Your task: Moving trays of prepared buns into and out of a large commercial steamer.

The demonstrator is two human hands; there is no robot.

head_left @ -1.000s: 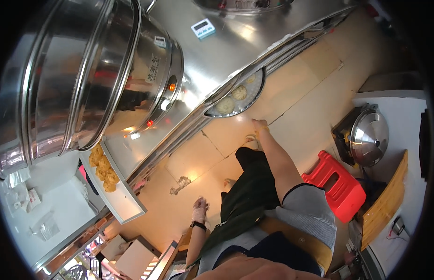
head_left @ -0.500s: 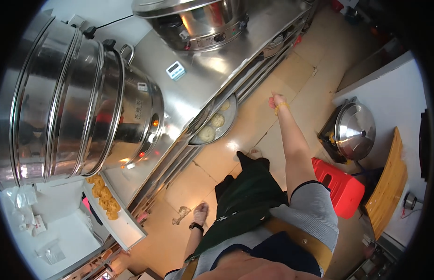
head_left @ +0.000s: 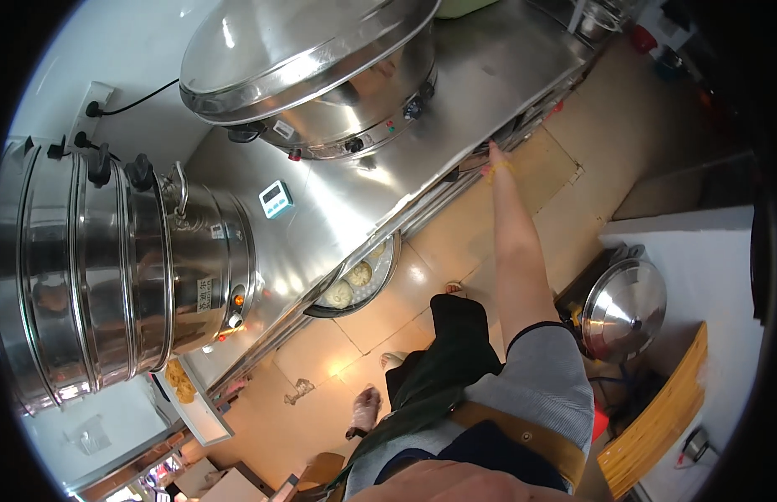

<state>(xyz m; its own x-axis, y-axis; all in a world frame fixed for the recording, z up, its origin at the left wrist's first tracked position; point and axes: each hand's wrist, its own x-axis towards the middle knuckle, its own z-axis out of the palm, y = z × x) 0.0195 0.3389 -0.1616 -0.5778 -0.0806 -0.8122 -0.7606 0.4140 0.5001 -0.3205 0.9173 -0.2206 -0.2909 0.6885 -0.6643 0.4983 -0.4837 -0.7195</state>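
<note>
Change of view: the stacked steamer (head_left: 96,276) that filled the upper left before now sits lower and further left, and the wide domed steamer (head_left: 322,75) has come to the top centre
Change of reach: the right hand (head_left: 495,159) has moved further along the counter edge, from beside the tray of buns to a spot well past it, toward the far right
Right arm: stretched out almost straight from the grey sleeve (head_left: 543,376), bare forearm running up the frame
Right hand: at the front edge of the steel counter (head_left: 422,167), fingers pointing away; too small to tell how far they are spread or whether they hold anything
Left hand: (head_left: 365,410) hanging low near the floor, fingers loosely curled, nothing seen in it
Tray of buns: (head_left: 359,280) pulled partly out under the counter edge, near and left of the reaching hand
Timer: small white one (head_left: 276,199) lying on the counter between the two steamers
Right side: a steel lid (head_left: 624,308) beside a wooden board (head_left: 656,418)
</note>
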